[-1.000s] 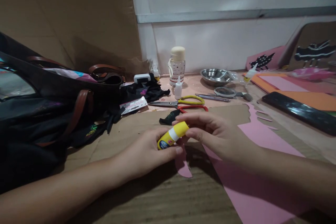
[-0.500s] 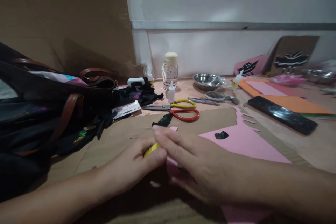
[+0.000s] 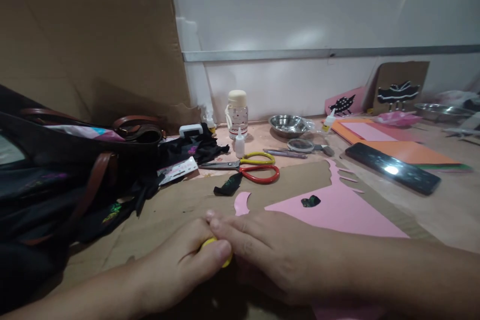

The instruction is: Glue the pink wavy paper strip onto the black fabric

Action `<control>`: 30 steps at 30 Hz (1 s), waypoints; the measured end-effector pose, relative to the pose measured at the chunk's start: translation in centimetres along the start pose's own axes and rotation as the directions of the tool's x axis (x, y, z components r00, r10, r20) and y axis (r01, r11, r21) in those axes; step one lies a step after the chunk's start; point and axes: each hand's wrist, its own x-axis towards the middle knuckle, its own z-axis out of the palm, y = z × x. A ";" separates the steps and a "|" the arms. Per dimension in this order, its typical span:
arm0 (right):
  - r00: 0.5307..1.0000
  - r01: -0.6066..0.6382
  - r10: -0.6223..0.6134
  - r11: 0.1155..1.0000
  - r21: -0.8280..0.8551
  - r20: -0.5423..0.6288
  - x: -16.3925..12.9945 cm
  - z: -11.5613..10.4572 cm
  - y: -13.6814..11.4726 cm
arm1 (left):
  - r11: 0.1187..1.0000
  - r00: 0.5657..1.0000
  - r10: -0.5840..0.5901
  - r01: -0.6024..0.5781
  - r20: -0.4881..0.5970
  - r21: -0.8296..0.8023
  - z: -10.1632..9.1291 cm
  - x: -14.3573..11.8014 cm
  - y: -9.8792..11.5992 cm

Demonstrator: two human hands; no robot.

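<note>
My left hand is closed around a small yellow object, mostly covered by thumb and fingers, so its kind does not show. Against it lies my right hand, fingers pressed together, their tips meeting the left hand at the yellow object; whatever is under the right palm is hidden. Beyond the hands a curved pink paper strip rests on brown cardboard. A larger cut pink paper, with a black scrap on it, runs under my right forearm. Another black scrap lies near red-and-yellow-handled scissors.
Left stands a dark bag with black cloth. Behind are a small white bottle, a cream-lidded drinking bottle and a metal bowl. At right lie a black phone and coloured paper sheets.
The view has tilted up. Both hands remain together and sit lower in the picture. More of the pink strip shows, and the yellow object now appears on both sides of the left thumb.
</note>
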 end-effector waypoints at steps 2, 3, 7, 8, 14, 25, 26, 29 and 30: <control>0.998 0.053 -0.056 0.995 -0.083 -0.036 -0.2 -0.5 -0.1 | 1.000 0.999 0.020 -0.020 -0.026 0.024 -0.1 0.0 0.0; 0.996 0.070 -0.076 0.991 -0.116 -0.051 -0.3 -0.7 -0.2 | 0.999 0.999 0.026 -0.024 -0.040 0.042 -0.1 -0.1 -0.2; 0.997 0.053 -0.060 0.988 -0.148 -0.043 -0.1 -0.9 -0.4 | 0.998 0.996 0.031 -0.026 -0.088 0.058 0.0 -0.3 -1.8; 0.999 0.033 -0.038 0.989 -0.144 -0.038 -0.1 -0.8 -0.4 | 0.998 0.994 0.026 -0.021 -0.110 0.051 0.1 -0.3 -2.2; 0.945 0.055 -0.112 0.980 -0.189 -0.307 -0.2 -0.5 0.2 | 0.997 0.937 0.003 0.026 -0.349 0.077 -1.6 0.6 -3.3; 0.997 0.073 -0.079 0.952 -0.297 -0.010 -0.3 0.3 0.1 | 0.836 0.849 0.029 0.268 -0.527 0.478 -6.4 3.0 -2.9; 0.997 0.054 -0.066 0.959 -0.279 -0.033 -0.3 0.4 0.4 | 0.799 0.839 0.016 0.317 -0.544 0.512 -6.9 2.3 -2.5; 0.993 -0.003 -0.023 0.973 -0.229 -0.112 -0.4 0.8 1.2 | 0.647 0.829 -0.115 0.481 -0.547 0.592 -8.2 -0.4 -1.8; 0.992 -0.014 -0.013 0.977 -0.211 -0.127 -0.4 0.9 1.4 | 0.606 0.828 -0.187 0.521 -0.529 0.601 -8.3 -1.3 -1.8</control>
